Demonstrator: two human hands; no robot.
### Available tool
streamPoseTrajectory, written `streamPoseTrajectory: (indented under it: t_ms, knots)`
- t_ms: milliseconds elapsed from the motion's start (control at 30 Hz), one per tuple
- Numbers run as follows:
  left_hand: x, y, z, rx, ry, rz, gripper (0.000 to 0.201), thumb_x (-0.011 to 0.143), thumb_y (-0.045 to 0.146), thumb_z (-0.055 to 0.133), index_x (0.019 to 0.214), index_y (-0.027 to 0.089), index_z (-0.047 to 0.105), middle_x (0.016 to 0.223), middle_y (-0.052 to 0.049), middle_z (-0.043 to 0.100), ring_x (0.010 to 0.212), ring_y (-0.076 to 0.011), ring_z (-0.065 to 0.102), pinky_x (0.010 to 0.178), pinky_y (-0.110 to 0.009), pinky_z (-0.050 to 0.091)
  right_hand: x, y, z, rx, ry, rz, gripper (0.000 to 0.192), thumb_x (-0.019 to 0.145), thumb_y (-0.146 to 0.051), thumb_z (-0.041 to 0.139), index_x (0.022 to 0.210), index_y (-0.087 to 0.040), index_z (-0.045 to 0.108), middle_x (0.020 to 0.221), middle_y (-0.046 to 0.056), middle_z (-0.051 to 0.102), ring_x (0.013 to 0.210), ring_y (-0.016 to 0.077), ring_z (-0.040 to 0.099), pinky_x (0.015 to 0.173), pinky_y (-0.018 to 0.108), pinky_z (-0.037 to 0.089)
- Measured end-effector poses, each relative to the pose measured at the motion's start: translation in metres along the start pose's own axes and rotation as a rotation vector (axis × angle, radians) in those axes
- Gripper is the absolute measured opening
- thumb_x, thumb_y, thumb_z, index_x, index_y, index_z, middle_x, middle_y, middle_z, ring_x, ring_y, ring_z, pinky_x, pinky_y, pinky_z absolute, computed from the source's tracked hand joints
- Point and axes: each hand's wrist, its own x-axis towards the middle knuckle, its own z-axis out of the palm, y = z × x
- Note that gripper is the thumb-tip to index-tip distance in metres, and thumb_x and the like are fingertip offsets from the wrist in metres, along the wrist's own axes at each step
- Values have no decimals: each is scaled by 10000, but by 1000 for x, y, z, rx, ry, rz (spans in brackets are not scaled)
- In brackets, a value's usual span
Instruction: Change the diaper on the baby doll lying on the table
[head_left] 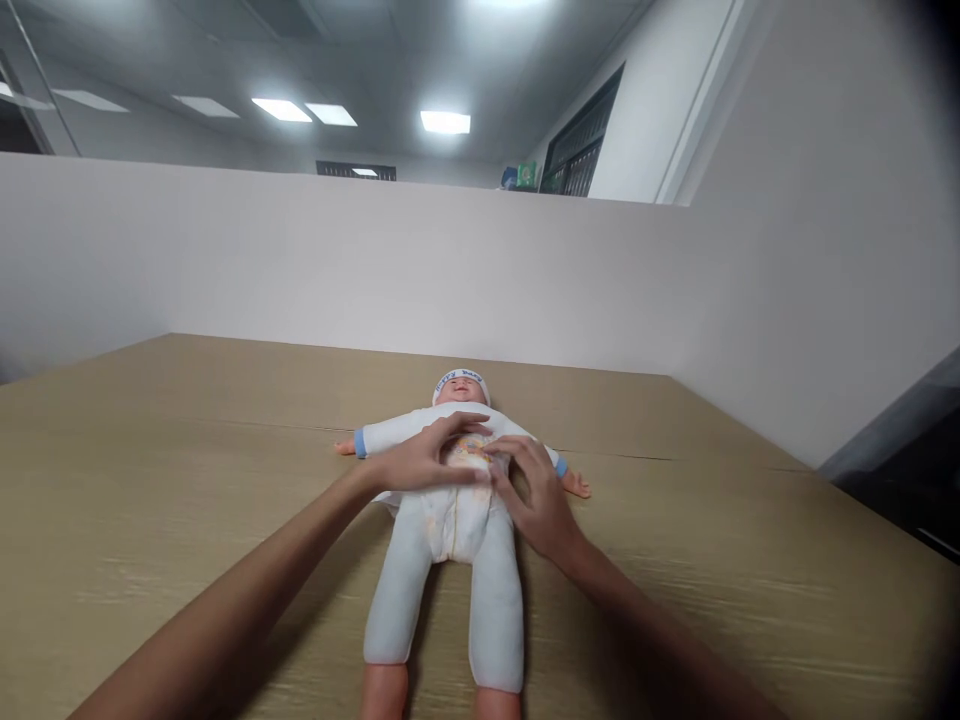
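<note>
So there's a baby doll [450,500] lying flat on its back roughly mid-table, head pointing toward the far edge by the white partition [300,270], feet hanging near the near edge. Left hand [420,462] is laid across the doll's chest with fingers spread out flat, pressing rather than gripping. Right hand [536,500] sits at the doll's hip on that side, fingers curled and pinching at the waistband of the diaper [450,520], though I can't tell how firmly it has hold of it. My guess at the risk: the doll is light and the wooden table [150,500] looks slick, so a tug at the waist could slide or twist the whole thing toward the near edge if the chest hand eases off; the diaper could also bunch up crooked. No containers anywhere that I can see, nothing else on the table
</note>
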Motion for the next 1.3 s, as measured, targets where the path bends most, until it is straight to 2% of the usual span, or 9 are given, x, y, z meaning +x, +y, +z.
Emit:
streamPoseTrajectory:
  t_ms: [100, 200, 333, 467, 667, 800, 900, 1167, 1300]
  knots:
    - [-22, -16, -6, -107, 166, -15, 461, 1072, 549, 567, 1466, 310, 596, 1565, -69, 590, 1475, -307, 518, 1228, -477, 432, -15, 7, -4, -38, -39, -143, 362, 1111, -307, 483, 1428, -304, 658, 1437, 78, 662, 1380, 270, 582, 1190, 481, 446]
    - [-54, -43, -8, -62, 327, -78, 444, 1081, 533, 555, 1449, 289, 595, 1559, -88, 587, 1461, -311, 533, 1218, -478, 443, -19, 16, -4, -55, -46, -171, 398, 1127, -284, 432, 1463, -310, 644, 1447, 71, 664, 1383, 268, 584, 1169, 483, 465]
    - [-97, -74, -17, 225, 318, -76, 399, 1054, 503, 591, 1366, 254, 611, 1427, -122, 658, 1350, -322, 588, 1186, -514, 437, -16, 14, -4, -93, -34, -170, 406, 1129, -269, 426, 1483, -302, 622, 1446, 74, 666, 1372, 277, 582, 1155, 499, 455]
    - [-114, -81, -26, 574, 308, -217, 322, 1004, 530, 617, 1095, 223, 645, 1154, -107, 725, 1141, -348, 617, 1026, -519, 451, 1, -18, 0, -141, -4, -163, 325, 1101, -276, 527, 1396, -286, 664, 1383, 88, 659, 1306, 286, 588, 1129, 503, 452]
    - [-106, -72, -31, 501, 220, -466, 348, 953, 534, 618, 793, 226, 595, 818, -19, 688, 801, -248, 593, 812, -381, 381, 53, -76, 26, -248, -65, -189, 132, 1052, -259, 608, 1067, -254, 739, 1105, 80, 642, 1072, 265, 619, 970, 435, 512]
    - [-102, -59, -44, 111, 192, -487, 515, 936, 650, 592, 672, 222, 481, 659, 31, 467, 652, -168, 417, 660, -316, 288, 70, -72, 47, -322, -336, -77, 73, 1003, -238, 666, 963, -243, 726, 961, 39, 660, 990, 240, 641, 853, 368, 507]
    - [-89, -42, -50, -121, 258, -433, 584, 898, 706, 631, 644, 215, 442, 664, 47, 373, 653, -141, 329, 637, -304, 238, 70, -61, 54, -331, -384, -4, 60, 967, -266, 710, 918, -246, 737, 957, 39, 681, 1025, 251, 650, 876, 369, 501]
    - [-25, -17, -25, -350, 235, -366, 450, 867, 581, 706, 685, 181, 609, 681, 22, 495, 665, -143, 426, 634, -296, 321, 74, -55, 46, -84, -374, 105, 465, 962, -345, 730, 1406, -241, 639, 1082, 45, 755, 1008, 235, 687, 890, 363, 507]
    - [-28, -34, -13, -437, 392, -296, 451, 948, 648, 594, 1061, 214, 637, 911, -16, 593, 862, -192, 575, 764, -311, 475, 76, -52, 44, -23, -373, 163, 374, 1066, -324, 529, 1420, -253, 626, 919, -4, 705, 800, 190, 650, 742, 324, 468]
